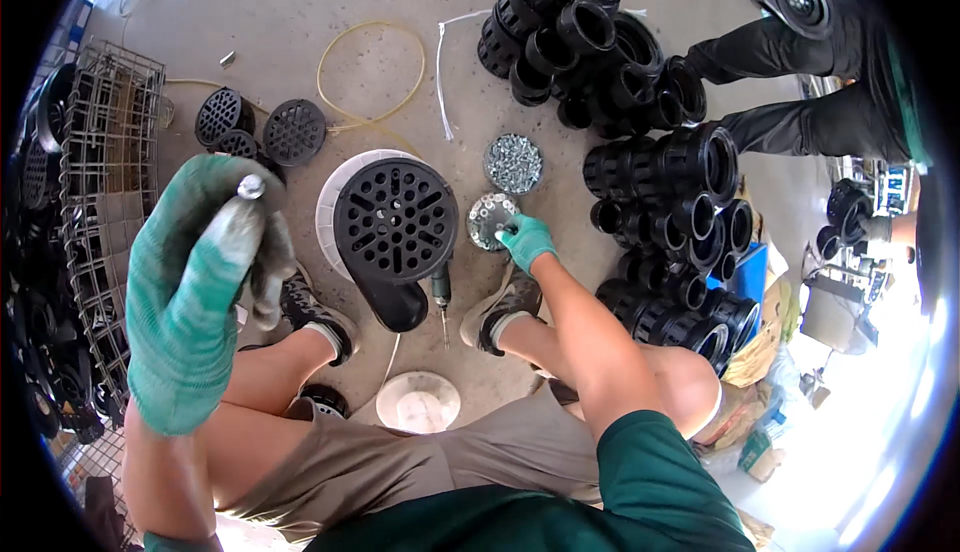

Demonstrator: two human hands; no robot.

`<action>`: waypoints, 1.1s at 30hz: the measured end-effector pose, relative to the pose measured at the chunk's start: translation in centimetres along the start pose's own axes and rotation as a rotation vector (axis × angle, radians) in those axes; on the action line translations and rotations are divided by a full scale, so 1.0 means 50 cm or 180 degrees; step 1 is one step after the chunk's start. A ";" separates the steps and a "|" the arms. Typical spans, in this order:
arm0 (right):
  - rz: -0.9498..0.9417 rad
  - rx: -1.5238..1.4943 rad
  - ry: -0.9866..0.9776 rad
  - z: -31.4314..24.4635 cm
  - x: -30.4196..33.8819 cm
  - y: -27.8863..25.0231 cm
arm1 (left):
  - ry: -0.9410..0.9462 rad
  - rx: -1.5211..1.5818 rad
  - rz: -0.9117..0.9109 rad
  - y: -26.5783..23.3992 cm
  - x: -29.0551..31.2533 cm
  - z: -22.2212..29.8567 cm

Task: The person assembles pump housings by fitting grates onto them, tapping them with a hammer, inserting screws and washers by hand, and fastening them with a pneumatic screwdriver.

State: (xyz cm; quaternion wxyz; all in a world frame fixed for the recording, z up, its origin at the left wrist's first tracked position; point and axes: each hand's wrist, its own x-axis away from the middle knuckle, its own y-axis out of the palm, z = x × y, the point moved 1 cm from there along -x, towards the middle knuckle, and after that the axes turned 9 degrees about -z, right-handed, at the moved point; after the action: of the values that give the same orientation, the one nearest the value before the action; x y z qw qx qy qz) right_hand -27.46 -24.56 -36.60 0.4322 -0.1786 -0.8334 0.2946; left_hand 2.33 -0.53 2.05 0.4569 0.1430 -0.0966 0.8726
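Observation:
My left hand point(190, 292), in a green knitted glove, is raised close at the left. Its thumb and finger pinch a small metal screw point(250, 187), its round end showing. My right hand point(528, 242), gloved too, reaches to a round dish point(480, 240) of small white rings. Its fingertips come together at the dish's edge; what they pinch is hidden. Between my feet a black drain fitting with a round slotted grate point(397, 220) rests on a white round stand point(330, 217). A green power screwdriver point(441, 287) lies beside it, bit toward me. Beyond the dish sits a bowl of screws point(514, 164).
Black pipe fittings point(660, 167) are piled at the right. Loose round grates point(295, 133) lie at the far left, near a wire cage point(110, 172) of black parts. A yellow hose point(420, 62) loops across the floor. Another person's legs point(800, 92) show at upper right.

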 end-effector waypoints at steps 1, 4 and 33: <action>0.0028 0.0023 -0.0020 0.001 0.001 -0.005 | 0.0088 0.0014 0.0023 0.004 0.001 -0.005; 0.0080 -0.0003 0.0025 -0.009 0.019 -0.019 | 0.0172 0.0095 -0.0098 0.011 0.010 0.002; -0.0593 -0.3007 0.0323 -0.129 0.258 -0.230 | 0.0538 0.0313 -0.0659 0.013 0.037 0.006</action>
State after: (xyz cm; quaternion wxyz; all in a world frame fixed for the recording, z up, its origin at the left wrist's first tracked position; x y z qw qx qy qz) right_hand -29.87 -24.03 -18.30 0.3685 -0.2941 -0.8663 -0.1651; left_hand 0.84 0.46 2.91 0.5434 0.1004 0.0003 0.8335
